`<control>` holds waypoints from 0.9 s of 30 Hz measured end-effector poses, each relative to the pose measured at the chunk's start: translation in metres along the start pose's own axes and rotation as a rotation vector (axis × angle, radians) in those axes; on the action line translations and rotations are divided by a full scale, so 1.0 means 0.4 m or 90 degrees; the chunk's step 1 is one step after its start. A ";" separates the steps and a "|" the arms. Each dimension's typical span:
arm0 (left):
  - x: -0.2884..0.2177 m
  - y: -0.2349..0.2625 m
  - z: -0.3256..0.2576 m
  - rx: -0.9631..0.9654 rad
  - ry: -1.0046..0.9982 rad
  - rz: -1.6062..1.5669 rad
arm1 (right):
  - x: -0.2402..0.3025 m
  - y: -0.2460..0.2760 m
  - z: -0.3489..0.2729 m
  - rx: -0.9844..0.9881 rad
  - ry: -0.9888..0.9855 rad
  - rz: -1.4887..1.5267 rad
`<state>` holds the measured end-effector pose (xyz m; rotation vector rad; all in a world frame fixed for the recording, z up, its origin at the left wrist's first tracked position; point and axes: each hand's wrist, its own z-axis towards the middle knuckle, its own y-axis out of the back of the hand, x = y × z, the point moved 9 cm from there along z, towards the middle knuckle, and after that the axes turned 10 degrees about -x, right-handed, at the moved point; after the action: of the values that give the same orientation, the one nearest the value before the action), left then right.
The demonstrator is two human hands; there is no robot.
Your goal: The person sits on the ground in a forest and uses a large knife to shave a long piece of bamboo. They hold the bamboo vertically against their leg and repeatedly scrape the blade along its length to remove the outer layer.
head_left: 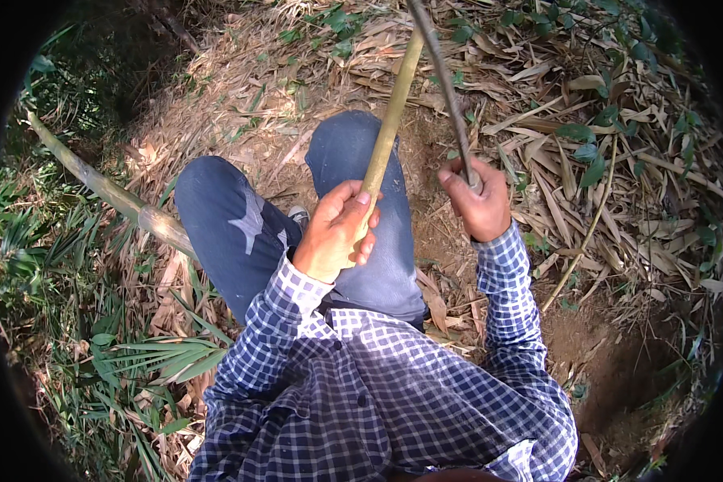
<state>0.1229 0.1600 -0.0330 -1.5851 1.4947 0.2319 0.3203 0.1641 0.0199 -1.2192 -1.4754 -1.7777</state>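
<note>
My left hand (341, 229) is closed around the lower part of a yellow-green bamboo stick (392, 120). The stick slants up and away above my right knee, and its far end lies close to the dark tool. My right hand (478, 197), off to the right of the knee, is wrapped round the near end of a long, narrow dark tool (444, 72). It looks like a machete seen edge-on, though its blade shape cannot be made out. A pale butt end shows at the fist. The tool's far tip runs out of the picture's top edge.
My bent legs in blue trousers (361, 161) are below the stick. A thick bamboo pole (96, 181) slopes down to my left knee. Dry leaves (554, 169) cover the ground, with green palm fronds (173, 353) at left and a thin stem (590, 229) at right.
</note>
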 end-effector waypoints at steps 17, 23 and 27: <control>0.031 0.091 -0.070 0.016 0.127 -0.182 | 0.012 -0.125 -0.053 0.073 0.278 -0.311; 0.025 0.095 -0.110 0.041 0.139 -0.225 | -0.047 -0.098 0.010 0.043 0.193 -0.314; 0.027 0.127 -0.140 -0.006 0.131 -0.200 | -0.011 -0.121 -0.005 0.070 0.255 -0.332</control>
<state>0.0571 0.1210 -0.0329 -1.8698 1.3716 -0.1063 0.2813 0.1745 -0.0073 -0.3973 -1.7073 -2.0763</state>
